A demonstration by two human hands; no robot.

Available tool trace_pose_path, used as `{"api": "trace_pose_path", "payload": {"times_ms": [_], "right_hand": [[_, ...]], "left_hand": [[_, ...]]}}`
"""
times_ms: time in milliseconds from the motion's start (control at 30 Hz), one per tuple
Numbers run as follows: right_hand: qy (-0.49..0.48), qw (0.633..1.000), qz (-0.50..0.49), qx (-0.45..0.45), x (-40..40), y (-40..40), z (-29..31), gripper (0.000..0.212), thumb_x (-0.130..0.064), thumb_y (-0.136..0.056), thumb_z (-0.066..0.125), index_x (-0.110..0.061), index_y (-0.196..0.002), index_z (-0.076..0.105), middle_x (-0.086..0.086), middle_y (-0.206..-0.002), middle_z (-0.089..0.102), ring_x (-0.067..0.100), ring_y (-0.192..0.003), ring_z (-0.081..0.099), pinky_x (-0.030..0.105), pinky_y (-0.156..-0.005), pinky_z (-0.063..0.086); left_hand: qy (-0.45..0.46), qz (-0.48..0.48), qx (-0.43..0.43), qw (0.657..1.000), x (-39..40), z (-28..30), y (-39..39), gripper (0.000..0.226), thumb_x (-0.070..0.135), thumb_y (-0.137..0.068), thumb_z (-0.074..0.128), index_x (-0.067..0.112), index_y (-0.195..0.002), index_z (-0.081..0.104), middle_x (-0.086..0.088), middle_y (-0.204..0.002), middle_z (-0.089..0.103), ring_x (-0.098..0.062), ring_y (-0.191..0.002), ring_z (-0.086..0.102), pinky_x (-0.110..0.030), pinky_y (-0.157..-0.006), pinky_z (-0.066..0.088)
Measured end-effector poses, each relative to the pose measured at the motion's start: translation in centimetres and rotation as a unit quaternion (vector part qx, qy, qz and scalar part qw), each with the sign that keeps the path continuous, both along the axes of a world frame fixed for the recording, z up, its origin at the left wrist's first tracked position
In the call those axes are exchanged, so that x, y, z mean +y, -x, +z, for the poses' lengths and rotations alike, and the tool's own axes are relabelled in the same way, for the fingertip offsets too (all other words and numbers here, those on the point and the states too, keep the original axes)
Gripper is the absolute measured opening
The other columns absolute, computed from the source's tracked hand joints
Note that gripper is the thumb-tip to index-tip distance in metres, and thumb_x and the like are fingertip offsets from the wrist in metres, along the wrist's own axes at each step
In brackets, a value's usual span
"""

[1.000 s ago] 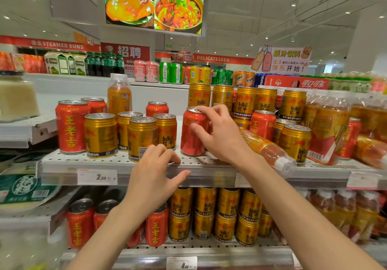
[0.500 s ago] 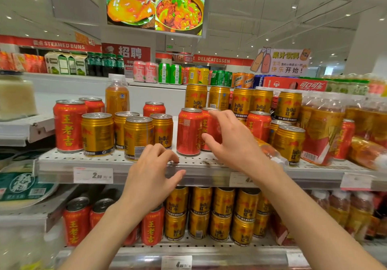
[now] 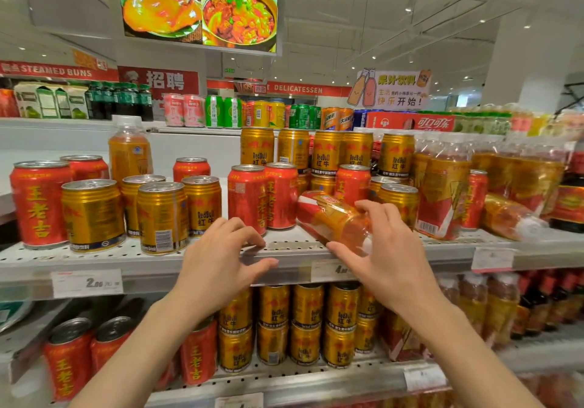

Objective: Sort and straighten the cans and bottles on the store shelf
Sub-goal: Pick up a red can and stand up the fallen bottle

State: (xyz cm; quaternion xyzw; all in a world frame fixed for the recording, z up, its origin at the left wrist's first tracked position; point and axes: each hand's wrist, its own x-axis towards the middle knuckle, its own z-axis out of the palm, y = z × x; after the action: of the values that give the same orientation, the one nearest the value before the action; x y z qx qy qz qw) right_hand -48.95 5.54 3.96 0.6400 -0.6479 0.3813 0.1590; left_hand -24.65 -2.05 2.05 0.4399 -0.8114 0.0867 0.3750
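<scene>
**Fallen bottle taken in hand at the shelf edge**

The right hand is curled around a fallen bottle, with the fingers over its upper side and the thumb beneath; the bottle is held tilted, its cap end hidden behind the palm and its base pointing up and away toward the cans. Just left of the bottle, two red cans are seen upright and touching each other. Further left of the bottle, the left hand is rested on the front lip of the shelf, fingers bent over the edge and thumb spread below, with nothing held. Well left of the bottle, a cluster of gold cans is stood beside a large red can. Right of the bottle, a wrapped pack of bottles is stood upright, and a second bottle is seen lying on its side beyond it.
</scene>
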Motion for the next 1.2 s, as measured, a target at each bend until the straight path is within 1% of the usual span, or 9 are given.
{"api": "trace_pose_path", "payload": {"times_ms": [267, 367, 433, 567, 700, 833, 900, 1000, 1200], "right_hand": [[0.087, 0.974, 0.078, -0.194, -0.2, 0.2, 1.0, 0.079, -0.042, -0.073, 0.086, -0.027, -0.139, 0.044, -0.011, -0.119, 0.058, 0.008, -0.106, 0.058, 0.028, -0.091, 0.051], [0.120, 0.954, 0.109, -0.254, -0.8, 0.4, 3.1, 0.076, -0.037, -0.075, 0.086, -0.029, -0.138, 0.045, -0.019, -0.113, 0.054, -0.003, -0.096, 0.060, 0.010, -0.077, 0.052], [0.132, 0.939, 0.142, -0.283, -1.6, 0.2, 4.5, 0.077, -0.032, -0.076, 0.086, -0.029, -0.140, 0.044, -0.013, -0.123, 0.053, -0.007, -0.098, 0.058, 0.006, -0.074, 0.051], [0.117, 0.931, 0.194, -0.286, -4.3, -0.2, 6.6, 0.080, -0.030, -0.082, 0.082, -0.026, -0.147, 0.037, -0.007, -0.130, 0.052, 0.008, -0.113, 0.060, 0.024, -0.091, 0.055], [0.062, 0.951, 0.199, -0.227, -6.6, -1.5, 7.0, 0.069, -0.034, -0.091, 0.072, -0.025, -0.150, 0.036, -0.005, -0.138, 0.054, 0.011, -0.123, 0.055, 0.037, -0.104, 0.052], [0.032, 0.971, 0.158, -0.178, -6.7, -2.2, 5.2, 0.086, -0.045, -0.088, 0.073, -0.034, -0.157, 0.023, -0.003, -0.145, 0.044, 0.005, -0.123, 0.043, 0.029, -0.103, 0.041], [0.026, 0.977, 0.125, -0.172, -6.4, -2.1, 3.6, 0.094, -0.050, -0.083, 0.076, -0.035, -0.158, 0.021, -0.001, -0.146, 0.040, 0.010, -0.127, 0.044, 0.033, -0.105, 0.043], [0.017, 0.973, 0.123, -0.193, -6.4, -1.7, 2.0, 0.088, -0.050, -0.083, 0.076, -0.030, -0.155, 0.030, -0.004, -0.146, 0.045, 0.013, -0.129, 0.049, 0.043, -0.106, 0.050], [-0.009, 0.965, 0.142, -0.218, -6.3, -1.1, 1.3, 0.073, -0.043, -0.091, 0.070, -0.028, -0.152, 0.034, -0.006, -0.146, 0.053, 0.012, -0.130, 0.053, 0.038, -0.101, 0.055]], "left_hand": [[-0.005, 0.012, 0.002, 1.000, 0.2, 0.1, 0.1, 0.039, 0.070, -0.075, 0.066, 0.037, -0.094, 0.070, 0.020, -0.092, 0.056, -0.002, -0.089, 0.047, -0.016, -0.058, 0.031], [-0.012, 0.012, -0.002, 1.000, 0.2, 0.3, 0.1, 0.040, 0.071, -0.074, 0.066, 0.037, -0.094, 0.069, 0.021, -0.089, 0.054, -0.002, -0.087, 0.046, -0.017, -0.057, 0.033], [-0.018, 0.013, -0.003, 1.000, 0.2, 0.3, 0.1, 0.041, 0.073, -0.073, 0.064, 0.038, -0.094, 0.069, 0.021, -0.090, 0.054, -0.002, -0.088, 0.046, -0.018, -0.058, 0.035], [-0.027, 0.012, -0.006, 1.000, 0.2, 0.4, 0.1, 0.043, 0.075, -0.073, 0.062, 0.039, -0.096, 0.068, 0.022, -0.093, 0.055, -0.002, -0.090, 0.047, -0.017, -0.059, 0.034], [-0.026, 0.013, -0.005, 1.000, 0.2, 0.3, 0.1, 0.044, 0.075, -0.073, 0.062, 0.038, -0.096, 0.069, 0.021, -0.093, 0.054, -0.002, -0.090, 0.046, -0.020, -0.060, 0.038], [-0.019, 0.014, -0.006, 1.000, 0.1, 0.2, 0.1, 0.044, 0.075, -0.074, 0.060, 0.038, -0.096, 0.069, 0.021, -0.093, 0.054, -0.002, -0.090, 0.046, -0.021, -0.061, 0.039], [-0.013, 0.012, -0.003, 1.000, 0.0, 0.0, 0.0, 0.045, 0.076, -0.073, 0.059, 0.038, -0.095, 0.068, 0.021, -0.092, 0.054, -0.002, -0.090, 0.046, -0.023, -0.062, 0.043], [-0.010, 0.010, 0.002, 1.000, -0.1, -0.1, 0.0, 0.044, 0.076, -0.073, 0.058, 0.038, -0.094, 0.068, 0.021, -0.091, 0.054, -0.002, -0.089, 0.047, -0.023, -0.062, 0.044], [-0.014, 0.012, 0.009, 1.000, 0.0, -0.3, 0.1, 0.040, 0.073, -0.075, 0.062, 0.039, -0.095, 0.068, 0.022, -0.092, 0.055, -0.002, -0.091, 0.048, -0.025, -0.063, 0.045]]}}
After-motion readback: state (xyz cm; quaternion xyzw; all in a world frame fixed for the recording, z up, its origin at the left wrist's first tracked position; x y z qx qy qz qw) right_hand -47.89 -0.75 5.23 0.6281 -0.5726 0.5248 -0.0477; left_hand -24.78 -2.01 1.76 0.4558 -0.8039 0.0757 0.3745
